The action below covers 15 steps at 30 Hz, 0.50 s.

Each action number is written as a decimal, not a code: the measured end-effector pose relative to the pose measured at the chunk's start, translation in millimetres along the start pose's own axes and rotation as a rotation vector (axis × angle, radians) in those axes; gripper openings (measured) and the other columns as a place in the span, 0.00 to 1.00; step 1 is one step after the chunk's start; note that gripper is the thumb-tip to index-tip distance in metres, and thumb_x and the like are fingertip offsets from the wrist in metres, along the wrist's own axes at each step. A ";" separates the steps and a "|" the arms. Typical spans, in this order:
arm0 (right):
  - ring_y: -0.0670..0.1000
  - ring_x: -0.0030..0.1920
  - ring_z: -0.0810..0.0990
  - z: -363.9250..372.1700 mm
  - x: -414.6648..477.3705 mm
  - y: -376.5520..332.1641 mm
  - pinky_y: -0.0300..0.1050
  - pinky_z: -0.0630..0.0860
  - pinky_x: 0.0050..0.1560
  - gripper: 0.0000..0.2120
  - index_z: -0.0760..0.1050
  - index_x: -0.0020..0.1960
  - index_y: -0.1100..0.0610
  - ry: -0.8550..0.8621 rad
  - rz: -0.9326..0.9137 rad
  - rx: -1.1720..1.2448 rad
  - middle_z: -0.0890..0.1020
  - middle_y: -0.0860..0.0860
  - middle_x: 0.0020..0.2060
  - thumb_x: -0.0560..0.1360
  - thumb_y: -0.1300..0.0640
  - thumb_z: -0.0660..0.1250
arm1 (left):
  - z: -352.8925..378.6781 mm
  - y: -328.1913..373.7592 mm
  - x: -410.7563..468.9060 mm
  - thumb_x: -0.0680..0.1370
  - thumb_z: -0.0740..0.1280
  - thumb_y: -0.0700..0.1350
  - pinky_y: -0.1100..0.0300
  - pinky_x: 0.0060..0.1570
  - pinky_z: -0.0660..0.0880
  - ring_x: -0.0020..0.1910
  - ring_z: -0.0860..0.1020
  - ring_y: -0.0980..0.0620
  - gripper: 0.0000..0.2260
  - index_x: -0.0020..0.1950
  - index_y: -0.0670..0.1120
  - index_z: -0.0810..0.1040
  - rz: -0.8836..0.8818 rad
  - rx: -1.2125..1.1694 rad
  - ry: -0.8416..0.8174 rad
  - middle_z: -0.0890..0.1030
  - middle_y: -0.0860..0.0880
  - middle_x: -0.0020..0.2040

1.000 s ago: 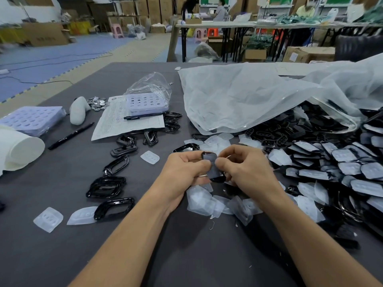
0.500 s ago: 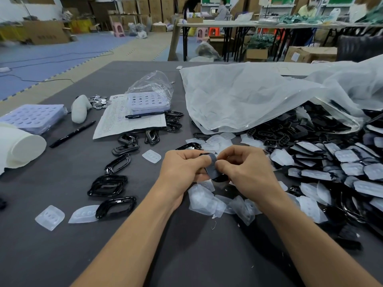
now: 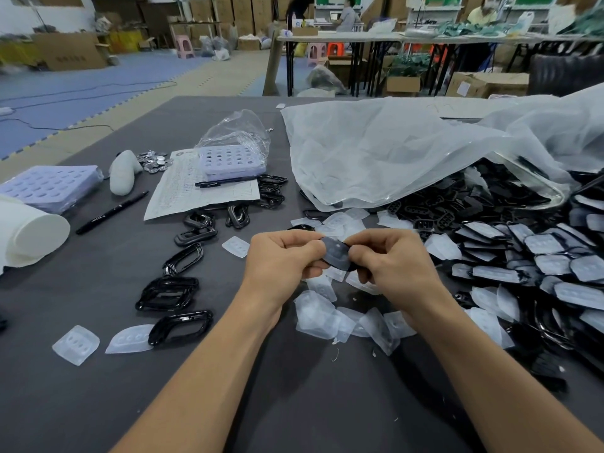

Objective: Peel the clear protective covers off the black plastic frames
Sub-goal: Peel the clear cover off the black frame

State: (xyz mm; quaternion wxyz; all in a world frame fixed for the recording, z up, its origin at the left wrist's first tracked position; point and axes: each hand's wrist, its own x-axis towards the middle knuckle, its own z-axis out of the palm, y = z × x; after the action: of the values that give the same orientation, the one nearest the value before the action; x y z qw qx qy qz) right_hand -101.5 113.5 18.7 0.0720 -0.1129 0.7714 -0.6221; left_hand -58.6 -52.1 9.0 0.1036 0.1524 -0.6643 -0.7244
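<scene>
Two hands (image 3: 281,261) (image 3: 394,264) pinch one frame (image 3: 336,255), seemingly covered.

A black frame (image 3: 352,268) wearing its clear cover (image 3: 335,252) tilts above the counter's (image 3: 98,403) middle, with covered frames (image 3: 523,259) heaped along its right edge.

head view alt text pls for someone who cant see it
A person's left hand and right hand pinch a covered black frame above a grey table. Peeled frames lie to the left, loose covers below the hands, and a heap of covered frames to the right.
</scene>
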 end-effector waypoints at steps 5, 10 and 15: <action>0.49 0.29 0.78 6.1 -1.5 1.9 0.42 0.75 0.31 0.12 0.85 0.41 0.46 0.036 -0.023 -0.012 0.83 0.53 0.29 0.78 0.61 0.70 | 3.1 -3.0 0.0 0.76 0.75 0.34 0.63 0.35 0.80 0.33 0.84 0.51 0.04 0.48 0.40 0.87 0.016 0.004 0.063 0.87 0.42 0.38; 0.50 0.28 0.80 4.9 -2.2 0.3 0.42 0.77 0.30 0.08 0.84 0.44 0.53 0.045 -0.039 0.047 0.84 0.54 0.31 0.76 0.65 0.72 | 3.9 -1.9 -1.8 0.76 0.74 0.33 0.62 0.36 0.81 0.36 0.87 0.48 0.04 0.48 0.40 0.86 -0.001 -0.072 0.012 0.88 0.42 0.39; 0.50 0.27 0.78 3.0 -1.1 0.4 0.42 0.76 0.29 0.13 0.85 0.39 0.52 0.047 -0.056 0.045 0.82 0.55 0.30 0.78 0.65 0.69 | 4.3 -1.2 -3.5 0.76 0.73 0.33 0.64 0.37 0.80 0.36 0.86 0.50 0.06 0.47 0.42 0.87 0.016 -0.015 -0.066 0.88 0.42 0.41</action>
State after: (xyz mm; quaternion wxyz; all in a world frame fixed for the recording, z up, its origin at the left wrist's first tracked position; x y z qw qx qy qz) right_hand -99.7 111.0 17.7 0.0389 -0.1179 0.7553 -0.6436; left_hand -56.8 -46.8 8.4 0.0886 0.1221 -0.6630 -0.7332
